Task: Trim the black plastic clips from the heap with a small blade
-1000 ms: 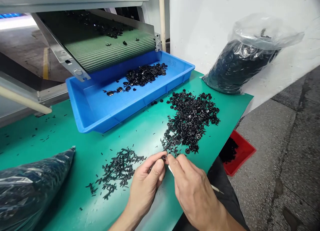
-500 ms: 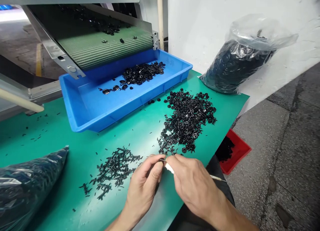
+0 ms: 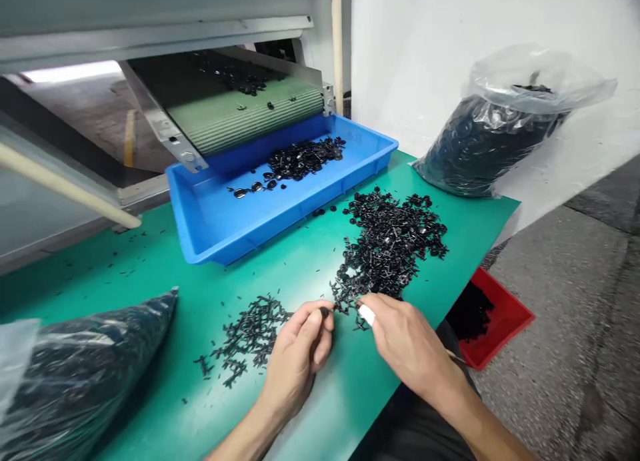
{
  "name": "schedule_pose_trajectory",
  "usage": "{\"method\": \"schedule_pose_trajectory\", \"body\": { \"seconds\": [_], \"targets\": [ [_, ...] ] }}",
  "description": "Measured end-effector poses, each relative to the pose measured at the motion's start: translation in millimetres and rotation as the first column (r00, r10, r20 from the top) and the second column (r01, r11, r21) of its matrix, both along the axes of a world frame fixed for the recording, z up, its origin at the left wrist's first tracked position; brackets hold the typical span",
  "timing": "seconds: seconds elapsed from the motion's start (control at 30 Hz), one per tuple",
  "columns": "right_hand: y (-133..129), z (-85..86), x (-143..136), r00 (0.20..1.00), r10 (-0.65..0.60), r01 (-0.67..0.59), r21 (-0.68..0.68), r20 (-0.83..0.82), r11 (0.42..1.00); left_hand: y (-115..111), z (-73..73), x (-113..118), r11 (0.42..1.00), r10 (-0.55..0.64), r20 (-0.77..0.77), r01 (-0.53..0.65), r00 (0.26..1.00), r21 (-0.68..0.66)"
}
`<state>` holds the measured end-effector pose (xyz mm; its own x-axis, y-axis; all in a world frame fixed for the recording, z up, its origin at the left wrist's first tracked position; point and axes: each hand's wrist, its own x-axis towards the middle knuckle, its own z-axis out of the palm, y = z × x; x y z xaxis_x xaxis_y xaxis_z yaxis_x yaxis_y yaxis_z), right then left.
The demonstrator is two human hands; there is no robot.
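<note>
My left hand [image 3: 303,341] is closed, pinching a small round black plastic part [image 3: 325,311] between thumb and forefinger. My right hand [image 3: 413,348] curls around a thin tool with a white front section [image 3: 367,314]; its rear end pokes out behind the hand. The right fingertips are at the near edge of a large pile of small black plastic parts [image 3: 395,238], and I cannot tell whether they also pinch one. Left of my left hand, a smaller heap of black stick-like pieces [image 3: 253,331] is spread on the green table [image 3: 200,421].
A blue tray [image 3: 280,224] with black parts stands under the end of a green conveyor belt [image 3: 260,118]. Filled plastic bags lie at the left [image 3: 95,374] and lean on the wall at right [image 3: 495,138]. A red bin [image 3: 505,324] sits below the table's right edge.
My hands have moved apart; the right has gone from the part in my left hand to the pile's near edge. The whole view has shifted, so the scene sits farther right.
</note>
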<state>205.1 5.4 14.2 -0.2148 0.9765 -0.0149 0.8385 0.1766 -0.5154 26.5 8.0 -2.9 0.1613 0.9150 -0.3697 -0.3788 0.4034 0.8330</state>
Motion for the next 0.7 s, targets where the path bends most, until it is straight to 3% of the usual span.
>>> {"method": "schedule_pose_trajectory", "body": {
  "seconds": [0.13, 0.3, 0.43, 0.5, 0.6, 0.67, 0.7],
  "targets": [
    [-5.6, -18.4, 0.8, 0.997, -0.006, -0.013, 0.262, 0.071, 0.965, 10.5, 13.3, -2.2, 0.993, 0.077, 0.173, -0.061, 0.982, -0.098],
    [-7.5, -38.8, 3.0, 0.996, 0.043, -0.079, 0.497, 0.082, 0.864, 19.8, 36.7, -11.1, 0.980, 0.201, 0.059, -0.201, 0.978, -0.006],
    [-4.6, -48.9, 6.5, 0.995, 0.051, -0.093, 0.595, 0.088, 0.799, 16.8, 75.0, -42.3, 0.918, 0.380, -0.113, -0.361, 0.918, 0.162],
    [-4.1, -51.0, 6.7, 0.994, 0.061, -0.103, 0.616, 0.089, 0.781, 6.6, 101.2, -69.0, 0.824, 0.541, -0.178, -0.475, 0.822, 0.308],
    [-4.4, -50.0, 5.3, 0.994, 0.079, -0.112, 0.638, 0.079, 0.762, -11.9, 136.3, -118.3, 0.588, 0.787, -0.216, -0.598, 0.578, 0.544],
    [-4.4, -48.0, 4.2, 0.994, 0.087, -0.109, 0.640, 0.066, 0.761, -19.5, 150.1, -151.2, 0.463, 0.878, -0.240, -0.609, 0.414, 0.644],
    [-4.3, -47.1, 3.8, 0.994, 0.088, -0.105, 0.638, 0.059, 0.762, -21.1, 153.3, -165.7, 0.439, 0.896, -0.270, -0.601, 0.353, 0.668]
  ]
}}
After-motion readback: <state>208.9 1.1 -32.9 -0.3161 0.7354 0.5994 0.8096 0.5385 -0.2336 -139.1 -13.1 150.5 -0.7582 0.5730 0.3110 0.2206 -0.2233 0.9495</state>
